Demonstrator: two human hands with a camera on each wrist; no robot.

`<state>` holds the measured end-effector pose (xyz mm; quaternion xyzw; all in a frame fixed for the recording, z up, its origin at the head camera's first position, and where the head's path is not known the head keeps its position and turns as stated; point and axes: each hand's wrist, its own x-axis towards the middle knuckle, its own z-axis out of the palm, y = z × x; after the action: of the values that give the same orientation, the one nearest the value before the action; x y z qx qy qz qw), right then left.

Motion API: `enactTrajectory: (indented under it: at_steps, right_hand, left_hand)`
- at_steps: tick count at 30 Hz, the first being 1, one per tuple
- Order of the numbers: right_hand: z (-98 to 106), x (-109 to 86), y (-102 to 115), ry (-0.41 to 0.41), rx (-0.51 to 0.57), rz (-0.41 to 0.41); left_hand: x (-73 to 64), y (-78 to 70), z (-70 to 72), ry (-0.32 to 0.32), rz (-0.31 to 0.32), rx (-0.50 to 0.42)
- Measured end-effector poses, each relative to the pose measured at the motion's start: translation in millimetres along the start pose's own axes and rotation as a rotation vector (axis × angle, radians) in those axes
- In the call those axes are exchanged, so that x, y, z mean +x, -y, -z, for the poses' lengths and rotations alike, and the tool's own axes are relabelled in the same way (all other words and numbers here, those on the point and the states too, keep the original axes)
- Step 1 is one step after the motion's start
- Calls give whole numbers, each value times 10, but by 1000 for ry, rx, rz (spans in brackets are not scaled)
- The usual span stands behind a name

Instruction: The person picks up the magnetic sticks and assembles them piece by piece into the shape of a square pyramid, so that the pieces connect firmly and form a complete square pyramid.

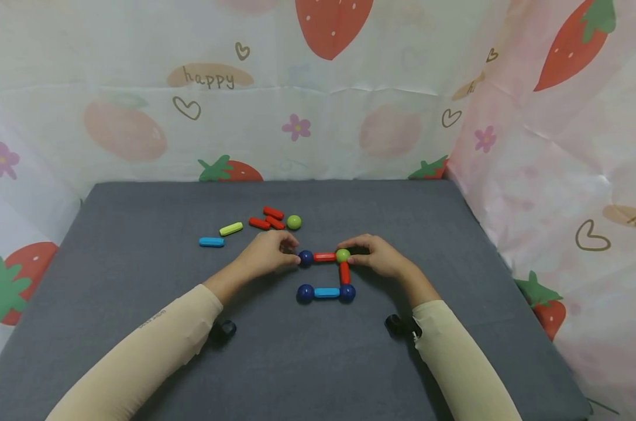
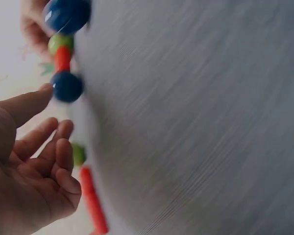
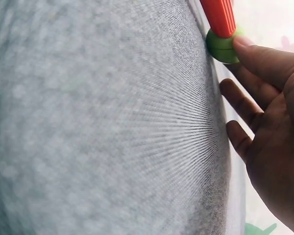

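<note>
Head view: from above, facing forward-down across grey cloth-covered desk (image 1: pixel 307 374); wrist views: close, low, turned sideways; all share glossy green ball (image 1: pixel 343 255) joining red rods (image 1: pixel 325 257).

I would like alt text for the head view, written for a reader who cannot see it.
A person's left hand touches a dark blue ball at one end of a chain of balls and rods on a gray table, while the right hand pinches a green ball at one corner. Five loose rods and another green ball lie farther back.
</note>
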<state>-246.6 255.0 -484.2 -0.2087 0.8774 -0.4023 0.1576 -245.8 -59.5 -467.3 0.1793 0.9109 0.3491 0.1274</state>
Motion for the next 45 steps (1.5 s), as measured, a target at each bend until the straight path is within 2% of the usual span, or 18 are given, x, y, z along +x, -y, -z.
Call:
enactTrajectory:
  at_steps: [5,8,12,17,21,25,33,38,45]
  right_hand:
    - [-5,-3,-1,-8,-7,5]
    - [-9,1,-10,-9,-16,4]
    - [-1,-9,-21,-13,-15,5]
    - [4,-20,-35,-9,-8,15]
    - [7,-29,-37,-7,-5,10]
    - [10,-34,-33,-5,2,7]
    - [-2,-10,-37,-6,0,16]
    - [0,-6,-36,-6,-3,4]
    - [-2,-17,-28,0,-3,9]
  left_hand:
    - [-67,-18,417,-29,16,-33]
    - [-114,38,653,-51,45,-65]
    - [-152,217,882,-89,56,-47]
    - [-163,505,1042,-104,80,-17]
    - [-146,677,1080,-83,104,8]
    - [-108,835,1059,-52,126,36]
    - [-20,1101,1013,-22,135,-4]
    - [29,1171,971,-2,131,-5]
    - [77,1180,936,-11,152,39]
